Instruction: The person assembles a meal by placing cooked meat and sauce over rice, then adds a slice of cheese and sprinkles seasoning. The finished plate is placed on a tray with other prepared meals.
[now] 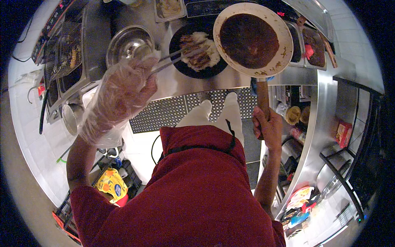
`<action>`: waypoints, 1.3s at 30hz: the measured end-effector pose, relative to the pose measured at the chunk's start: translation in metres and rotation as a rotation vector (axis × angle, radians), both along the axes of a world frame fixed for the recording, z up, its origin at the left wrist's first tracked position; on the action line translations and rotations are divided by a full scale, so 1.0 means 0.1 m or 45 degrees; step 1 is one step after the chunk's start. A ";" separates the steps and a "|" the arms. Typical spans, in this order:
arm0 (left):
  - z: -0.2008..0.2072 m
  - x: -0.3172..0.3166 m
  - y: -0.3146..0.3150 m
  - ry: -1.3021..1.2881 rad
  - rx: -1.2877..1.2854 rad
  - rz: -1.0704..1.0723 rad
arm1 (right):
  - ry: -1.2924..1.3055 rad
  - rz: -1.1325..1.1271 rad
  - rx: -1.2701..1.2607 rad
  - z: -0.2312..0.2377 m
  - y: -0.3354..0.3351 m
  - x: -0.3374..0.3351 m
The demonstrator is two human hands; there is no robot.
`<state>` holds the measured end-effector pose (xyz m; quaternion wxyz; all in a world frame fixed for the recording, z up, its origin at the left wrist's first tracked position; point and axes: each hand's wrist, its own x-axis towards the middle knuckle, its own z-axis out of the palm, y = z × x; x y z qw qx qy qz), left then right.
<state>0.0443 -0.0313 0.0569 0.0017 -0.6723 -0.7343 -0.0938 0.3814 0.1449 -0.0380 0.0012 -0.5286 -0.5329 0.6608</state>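
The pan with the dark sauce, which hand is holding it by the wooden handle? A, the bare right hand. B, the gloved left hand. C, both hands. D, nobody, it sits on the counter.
A: the bare right hand grips the wooden handle of the pan, while the gloved left hand holds metal tongs over the black plate of food.

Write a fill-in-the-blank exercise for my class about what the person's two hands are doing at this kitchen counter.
1. The left hand wears a clear plastic ____.
2. It holds metal tongs over the food on the round ____ plate.
3. The right hand grips the pale round pan by its ____ handle.
4. The pan holds a dark ____ sauce.

Missing words: glove; black; wooden; brown
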 end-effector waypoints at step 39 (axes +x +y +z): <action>-0.36 -0.11 -0.13 -0.288 -0.103 -0.040 | -0.009 -0.019 -0.010 -0.08 0.11 0.09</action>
